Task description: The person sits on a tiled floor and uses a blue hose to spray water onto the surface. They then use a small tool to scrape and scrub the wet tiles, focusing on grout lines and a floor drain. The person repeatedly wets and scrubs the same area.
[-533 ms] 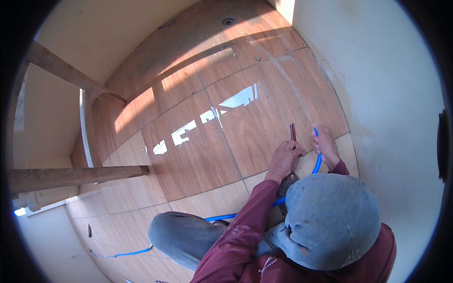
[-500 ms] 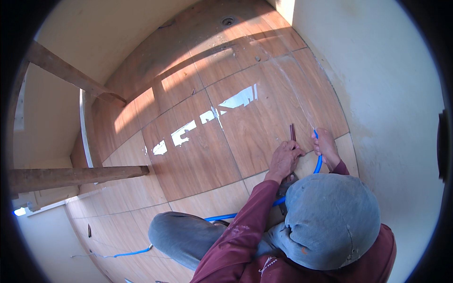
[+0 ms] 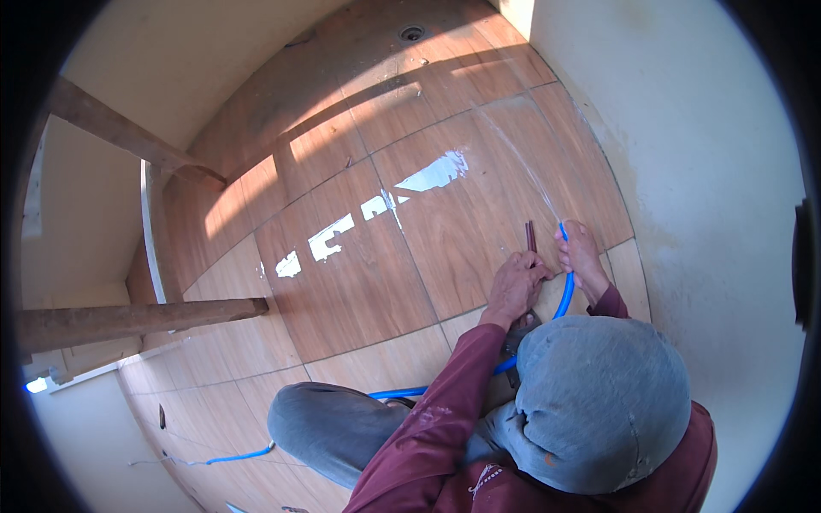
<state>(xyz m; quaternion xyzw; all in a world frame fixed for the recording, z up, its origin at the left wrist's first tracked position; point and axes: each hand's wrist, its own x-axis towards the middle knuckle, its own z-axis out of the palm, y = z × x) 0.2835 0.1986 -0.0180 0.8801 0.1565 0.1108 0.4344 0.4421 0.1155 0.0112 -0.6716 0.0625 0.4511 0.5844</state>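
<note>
In my right hand (image 3: 581, 256), a bright blue hose (image 3: 565, 295) is gripped near its end, and a thin jet of water leaves it across the floor. My left hand (image 3: 513, 291) is low over the tiles beside it, fingers closed around a slim dark-red piece with two narrow prongs (image 3: 530, 236); its exact kind is unclear. Behind my hands the hose passes under my left forearm and shows again at my left knee. My grey knees and maroon sleeves cover much of the lower view. A dark sandal (image 3: 520, 332) partly shows beneath my left wrist.
Wood-look floor tiles (image 3: 342, 299) are wet, with bright reflections. A round drain (image 3: 411, 34) sits at the far end. Wooden beams (image 3: 145, 321) reach in from the left. A pale wall (image 3: 710, 214) rises at the right. Another blue hose length (image 3: 239, 456) lies lower left.
My right hand and the hose end have shifted slightly left and farther forward. The water jet has swung left with them. My left hand has barely moved.
</note>
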